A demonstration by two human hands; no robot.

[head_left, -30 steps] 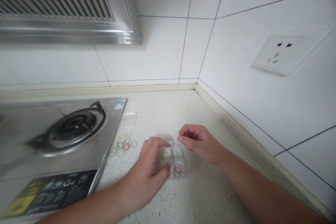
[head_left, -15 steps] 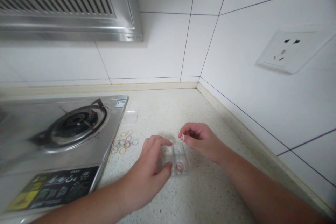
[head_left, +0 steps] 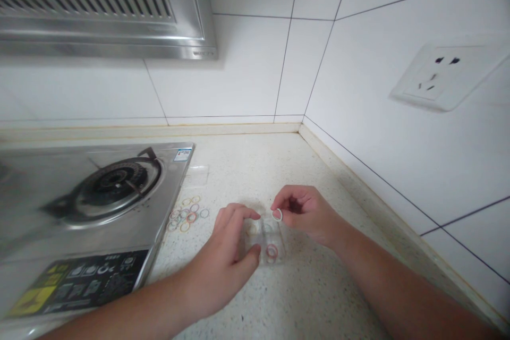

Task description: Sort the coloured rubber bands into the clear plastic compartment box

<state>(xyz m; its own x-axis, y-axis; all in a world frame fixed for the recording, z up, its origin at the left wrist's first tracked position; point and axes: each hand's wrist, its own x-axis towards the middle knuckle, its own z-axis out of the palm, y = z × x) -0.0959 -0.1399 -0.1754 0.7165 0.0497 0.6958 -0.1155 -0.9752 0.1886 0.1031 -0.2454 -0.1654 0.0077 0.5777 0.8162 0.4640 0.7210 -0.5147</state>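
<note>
Between the thumb and fingers of my right hand (head_left: 306,215) is a small white hair tie (head_left: 277,215), a thin ring held above the far right corner of a clear plastic box (head_left: 279,261). My left hand (head_left: 227,255) grips the box's left side, its thumb and forefinger spread across it. Dividers split the box into compartments. A reddish hair tie (head_left: 271,251) lies with a paler one in the near right compartment; a yellowish ring (head_left: 252,230) shows in the far left one. My left hand hides part of the box's left side.
Several coloured hair ties (head_left: 185,215) lie in a loose group on the speckled counter (head_left: 247,164), left of my left hand. A flat clear plastic piece (head_left: 198,175) lies behind them. The gas stove (head_left: 175,186) borders the counter at left, under a range hood (head_left: 199,52). Tiled walls meet behind.
The white hair tie in my right fingers has turned to face the camera more and hangs slightly lower. My left hand stays at the box. The camera view has shifted slightly.
</note>
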